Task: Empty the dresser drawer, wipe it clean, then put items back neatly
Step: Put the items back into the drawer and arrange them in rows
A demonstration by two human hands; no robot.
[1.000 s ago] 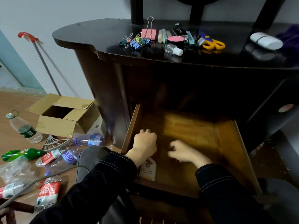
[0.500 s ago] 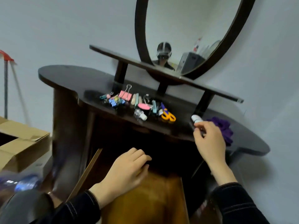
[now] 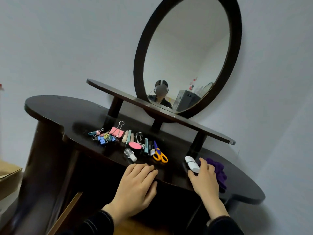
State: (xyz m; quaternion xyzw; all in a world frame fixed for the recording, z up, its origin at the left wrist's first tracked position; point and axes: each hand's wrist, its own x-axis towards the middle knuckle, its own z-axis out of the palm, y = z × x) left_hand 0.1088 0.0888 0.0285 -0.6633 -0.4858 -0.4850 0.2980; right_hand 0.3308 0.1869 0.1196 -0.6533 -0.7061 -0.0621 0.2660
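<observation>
Dark brown dresser; yellow-handled scissors; pink clip; purple cloth; white tube.

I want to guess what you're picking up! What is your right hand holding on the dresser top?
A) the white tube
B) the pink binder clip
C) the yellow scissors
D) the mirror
A: the right hand has its thumb and fingers curled round the white tube, just beside the purple cloth, while the yellow scissors lie untouched further left.

Plain pale grey wall, dark-framed oval mirror above a narrow dark shelf, cardboard box far left.
</observation>
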